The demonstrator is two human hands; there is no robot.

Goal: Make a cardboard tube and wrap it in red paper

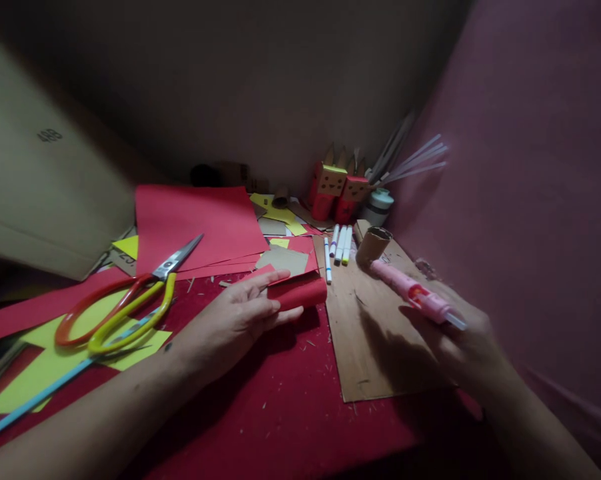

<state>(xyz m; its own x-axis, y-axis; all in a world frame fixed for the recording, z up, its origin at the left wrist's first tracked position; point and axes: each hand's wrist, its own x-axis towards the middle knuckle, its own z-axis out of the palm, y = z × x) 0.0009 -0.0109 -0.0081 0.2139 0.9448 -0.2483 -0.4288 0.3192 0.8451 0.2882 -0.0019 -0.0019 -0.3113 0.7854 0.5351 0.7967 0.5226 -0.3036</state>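
Observation:
My left hand (pixel 253 303) pinches a small roll covered in red paper (pixel 300 291), with one edge of the paper lifting at the top. Wrapped round the handle of a pink hot glue gun (pixel 405 287) is my right hand (pixel 460 337). A clear glue stick (pixel 455 320) pokes out of the gun's back end. The gun points up and to the left, its tip close to a brown cardboard tube (pixel 374 245) standing on a cardboard sheet (pixel 380 360); whether they touch I cannot tell.
Scissors (pixel 125 300) with red and yellow handles lie left over yellow paper, near red sheets (pixel 195 227). Several markers (pixel 341 243) lie mid-table. Behind stand two red decorated holders (pixel 338 193) and a jar (pixel 379 205) beside white sticks. A pink wall (pixel 540 200) bounds the right.

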